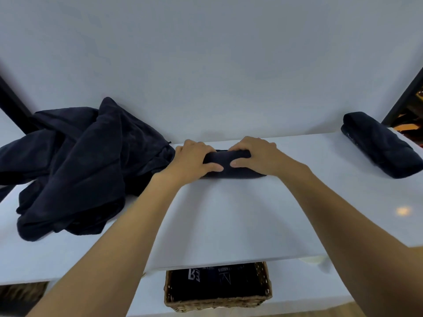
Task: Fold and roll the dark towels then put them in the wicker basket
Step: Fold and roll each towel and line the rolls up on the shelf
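Both hands, left hand [192, 160] and right hand [254, 156], clasp a rolled dark towel [227, 164] lying between them on the white table [229, 220]. Fingers curl over its top, thumbs press its near side.

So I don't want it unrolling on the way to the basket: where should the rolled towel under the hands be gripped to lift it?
Probably around its two ends, from above, as the left hand and right hand sit now. The rolled towel lies crosswise on the table, so fingers over the far side and thumbs on the near side should pinch the layers shut.
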